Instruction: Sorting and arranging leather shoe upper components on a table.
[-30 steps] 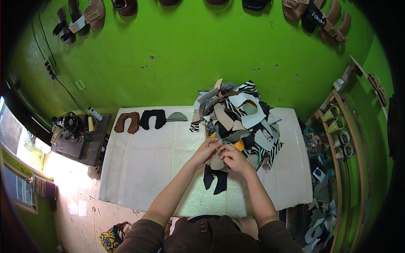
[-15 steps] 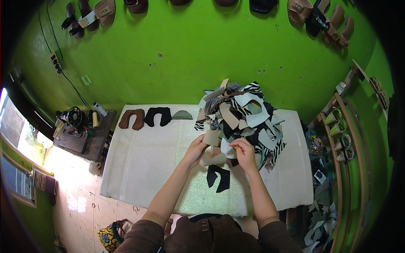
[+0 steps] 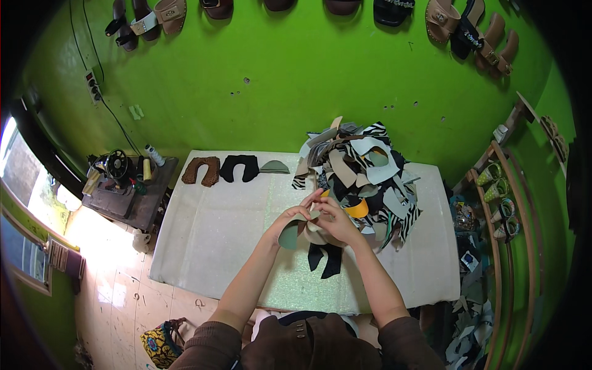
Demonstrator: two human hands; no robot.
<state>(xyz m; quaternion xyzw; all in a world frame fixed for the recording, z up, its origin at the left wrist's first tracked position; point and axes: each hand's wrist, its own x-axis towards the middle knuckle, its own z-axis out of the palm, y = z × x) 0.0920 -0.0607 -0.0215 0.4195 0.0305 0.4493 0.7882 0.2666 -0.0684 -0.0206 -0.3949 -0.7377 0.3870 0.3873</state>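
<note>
My left hand [image 3: 290, 217] is closed on a curved grey-green piece of sheet material [image 3: 289, 237]. Its fingers meet those of my right hand [image 3: 337, 221], which pinches the same piece near its upper edge. Partly hidden below my hands is a beige piece [image 3: 316, 235]. A black cut piece with a notch [image 3: 325, 261] lies on the table just nearer to me. Beyond my right hand rises a heap of mixed offcuts [image 3: 354, 163], in grey, beige, black and zebra stripes, with an orange piece [image 3: 357, 209] at its near side.
Along the white table's [image 3: 203, 246] far left edge lie a brown horseshoe-shaped piece [image 3: 193, 175], a black one [image 3: 239, 168] and a grey-green half-moon [image 3: 274, 166]. A sewing machine [image 3: 117, 169] stands left. Sandals [image 3: 443, 21] hang on the green wall; a wooden rack [image 3: 515, 246] stands right.
Both hands have come together. The beige piece in my left hand has given way to the grey-green one. Orange pieces now show by the heap; the view has shifted slightly.
</note>
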